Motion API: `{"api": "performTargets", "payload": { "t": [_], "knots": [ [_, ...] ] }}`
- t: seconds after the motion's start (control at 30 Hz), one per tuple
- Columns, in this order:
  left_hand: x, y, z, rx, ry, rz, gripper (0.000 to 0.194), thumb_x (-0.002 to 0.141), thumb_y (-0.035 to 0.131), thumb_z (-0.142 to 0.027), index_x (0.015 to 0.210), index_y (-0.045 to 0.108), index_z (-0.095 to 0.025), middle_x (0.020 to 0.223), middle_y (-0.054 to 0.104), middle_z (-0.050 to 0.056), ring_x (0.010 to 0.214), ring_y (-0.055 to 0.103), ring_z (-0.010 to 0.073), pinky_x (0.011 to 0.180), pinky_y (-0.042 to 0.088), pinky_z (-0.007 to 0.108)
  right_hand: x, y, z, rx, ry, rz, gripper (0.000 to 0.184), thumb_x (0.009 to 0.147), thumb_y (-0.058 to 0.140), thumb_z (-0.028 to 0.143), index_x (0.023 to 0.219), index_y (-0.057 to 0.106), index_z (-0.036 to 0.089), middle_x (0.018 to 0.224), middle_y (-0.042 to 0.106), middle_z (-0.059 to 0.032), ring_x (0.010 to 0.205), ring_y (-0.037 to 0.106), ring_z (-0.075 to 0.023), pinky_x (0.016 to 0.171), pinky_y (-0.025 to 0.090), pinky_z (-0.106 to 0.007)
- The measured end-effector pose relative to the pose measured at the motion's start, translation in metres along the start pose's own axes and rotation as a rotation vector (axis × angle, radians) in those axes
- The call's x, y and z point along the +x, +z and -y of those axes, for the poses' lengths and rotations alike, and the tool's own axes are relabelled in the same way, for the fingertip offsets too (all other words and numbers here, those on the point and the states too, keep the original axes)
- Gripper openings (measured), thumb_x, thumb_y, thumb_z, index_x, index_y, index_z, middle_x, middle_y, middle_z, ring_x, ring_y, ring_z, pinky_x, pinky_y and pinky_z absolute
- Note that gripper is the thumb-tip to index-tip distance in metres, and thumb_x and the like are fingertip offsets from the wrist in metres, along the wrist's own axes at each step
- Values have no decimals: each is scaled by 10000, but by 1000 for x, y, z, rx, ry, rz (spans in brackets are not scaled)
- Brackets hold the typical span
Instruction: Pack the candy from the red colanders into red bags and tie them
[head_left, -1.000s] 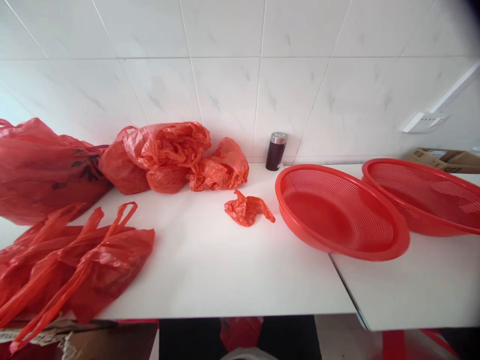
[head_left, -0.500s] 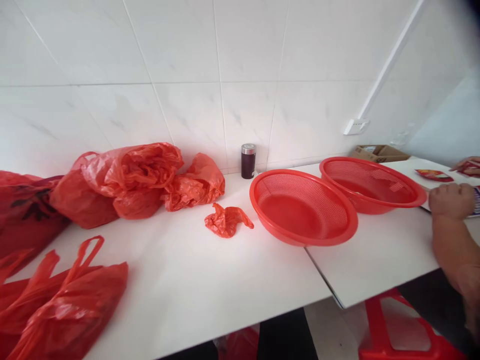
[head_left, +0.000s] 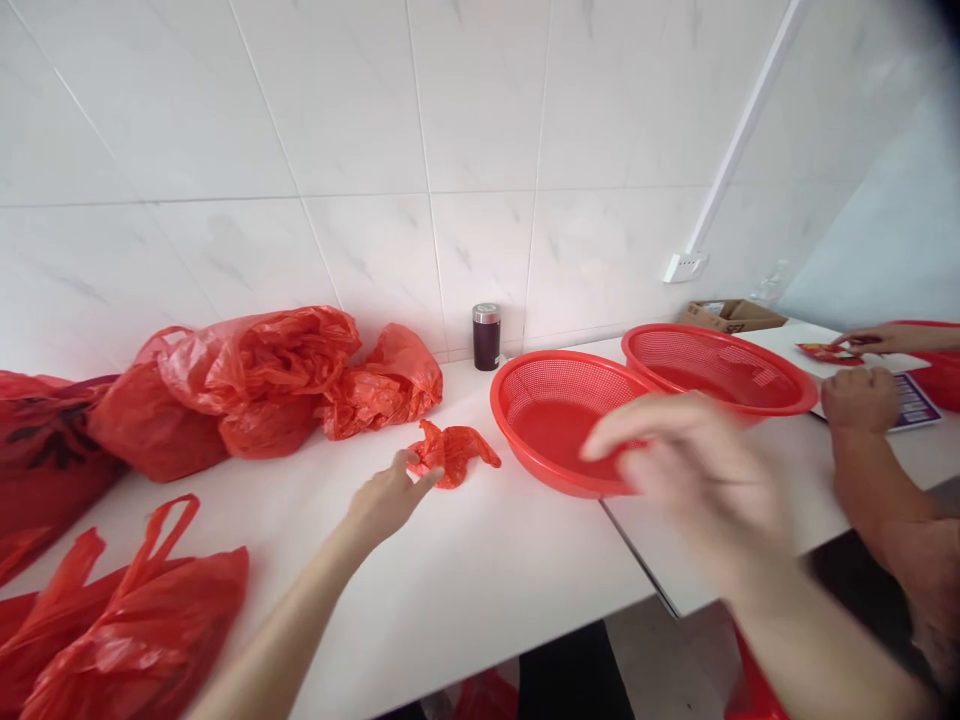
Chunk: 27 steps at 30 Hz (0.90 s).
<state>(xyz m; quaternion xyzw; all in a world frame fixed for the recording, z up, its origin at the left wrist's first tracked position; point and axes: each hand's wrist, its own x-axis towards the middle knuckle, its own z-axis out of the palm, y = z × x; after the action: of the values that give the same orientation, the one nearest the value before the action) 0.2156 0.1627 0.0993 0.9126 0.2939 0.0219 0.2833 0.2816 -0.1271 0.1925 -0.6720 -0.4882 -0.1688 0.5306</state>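
Note:
My left hand point(head_left: 390, 495) reaches across the white table point(head_left: 465, 580) and its fingertips touch a small crumpled red plastic bag point(head_left: 454, 452); the fingers look loosely apart. My right hand point(head_left: 690, 475) hovers, motion-blurred, with fingers spread, in front of the nearer red mesh basket point(head_left: 559, 400). It holds nothing that I can see. A second red mesh basket point(head_left: 716, 365) sits just behind and to the right.
Filled red plastic bags are piled against the tiled wall point(head_left: 255, 385) and at the left front point(head_left: 127, 630). A dark jar with a metal lid point(head_left: 486, 337) stands by the wall. Another person's arm and fist point(head_left: 862, 400) rest at the right, near a cardboard box point(head_left: 731, 315).
Both my hands have come into view: the left reached out to the small crumpled bag, the right rose in front of the nearer basket. The view shifted slightly right.

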Motion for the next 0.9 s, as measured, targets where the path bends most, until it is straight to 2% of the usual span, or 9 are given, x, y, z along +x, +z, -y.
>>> {"api": "performTargets", "payload": {
  "t": [0.1, 0.13, 0.27, 0.37, 0.47, 0.57, 0.67, 0.8, 0.9],
  "knots": [
    [33, 43, 11, 35, -82, -45, 732, 772, 472, -669, 1289, 475, -151, 943, 687, 192, 867, 634, 385, 723, 421, 435, -25, 59, -29, 55, 164, 358, 153, 907, 556, 218, 1056, 579, 245, 1006, 645, -10, 933, 617, -131, 829, 508, -256],
    [38, 52, 14, 35, -89, -65, 697, 782, 471, -643, 1275, 486, -152, 966, 681, 206, 890, 628, 394, 733, 414, 440, -34, 77, -42, 12, 176, 404, 192, 877, 586, 200, 1065, 581, 238, 1032, 641, -15, 958, 608, -146, 860, 496, -286],
    [36, 62, 27, -56, -41, -100, 335, 828, 470, -461, 1016, 616, -226, 870, 686, 111, 844, 626, 319, 702, 403, 369, -59, 118, -85, -122, 226, 356, 214, 848, 574, 146, 1048, 583, 222, 1049, 622, -37, 1009, 566, -185, 891, 472, -338],
    [16, 56, 39, -203, 12, -95, 227, 834, 464, -393, 814, 617, -226, 728, 644, 41, 745, 609, 251, 665, 400, 321, -57, 127, -96, -98, 198, 277, 163, 891, 516, 174, 1032, 585, 220, 1056, 622, -46, 1013, 562, -183, 895, 464, -330],
    [-12, 51, 44, -383, 87, -60, 250, 849, 468, -395, 806, 630, -210, 783, 657, 31, 805, 612, 226, 734, 438, 303, -52, 141, -98, -140, 150, 271, 201, 898, 489, 169, 1059, 601, 211, 1064, 641, -60, 1021, 568, -205, 920, 438, -358],
    [-38, 50, 43, -593, 162, 39, 291, 874, 477, -415, 953, 669, -211, 937, 695, 37, 905, 626, 212, 835, 474, 296, -53, 159, -97, -223, 189, 375, 270, 881, 514, 178, 1131, 609, 215, 1069, 656, -63, 1012, 578, -230, 927, 411, -398],
    [-54, 54, 52, -1078, 112, 99, 216, 821, 633, -358, 925, 708, -185, 927, 711, 58, 886, 641, 209, 861, 494, 310, -59, 170, -95, -222, 242, 523, 267, 850, 571, 208, 1110, 632, 227, 979, 679, -46, 924, 611, -217, 888, 411, -384],
    [-60, 53, 87, -1524, -60, -94, 162, 701, 771, -321, 772, 701, -193, 742, 700, 4, 684, 644, 136, 695, 542, 236, -64, 161, -98, -170, 312, 623, 256, 882, 476, 146, 1001, 678, 249, 805, 698, 0, 746, 621, -161, 819, 419, -322],
    [-61, 44, 113, -1696, -228, -310, 194, 665, 787, -262, 820, 693, -192, 795, 721, -8, 661, 662, 122, 623, 553, 205, -63, 143, -100, -85, 382, 618, 262, 903, 442, 159, 920, 690, 242, 813, 705, 6, 727, 628, -145, 722, 425, -262]
  ]
}}
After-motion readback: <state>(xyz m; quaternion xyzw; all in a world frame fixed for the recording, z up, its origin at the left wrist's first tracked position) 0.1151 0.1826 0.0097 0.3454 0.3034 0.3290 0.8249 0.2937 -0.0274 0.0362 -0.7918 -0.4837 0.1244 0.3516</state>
